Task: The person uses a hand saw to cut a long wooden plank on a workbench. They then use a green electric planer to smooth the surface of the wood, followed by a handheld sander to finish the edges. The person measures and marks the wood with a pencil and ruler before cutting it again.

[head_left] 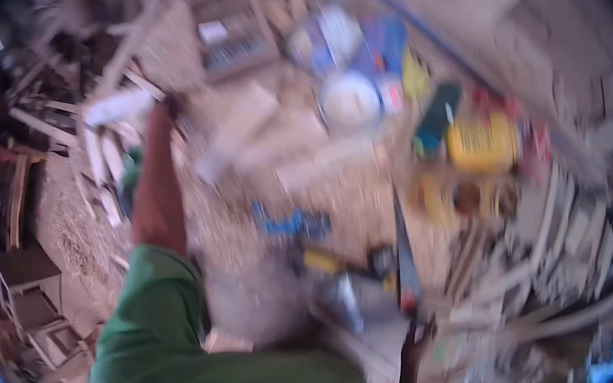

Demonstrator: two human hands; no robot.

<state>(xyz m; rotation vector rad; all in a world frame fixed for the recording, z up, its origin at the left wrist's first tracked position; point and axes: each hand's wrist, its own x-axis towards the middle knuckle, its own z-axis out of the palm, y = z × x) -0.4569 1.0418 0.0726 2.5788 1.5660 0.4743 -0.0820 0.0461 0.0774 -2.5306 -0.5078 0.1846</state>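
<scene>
At the right, my right hand is closed at the handle end of a handsaw. The saw's dark tapering blade points up and away from me. My left arm, in a green sleeve, reaches far out to the left. My left hand is beside the end of a pale wooden strip, near a pile of wood pieces. Motion blur smears its fingers, so whether it grips the strip cannot be made out. Between my arms lie a blue-and-dark tool and a yellow-and-black tool.
A white round tub and a blue bag stand at the far middle. Right of them is a yellow container. Curved wood offcuts are heaped at the right. Wood shavings and a wooden stool are at the left.
</scene>
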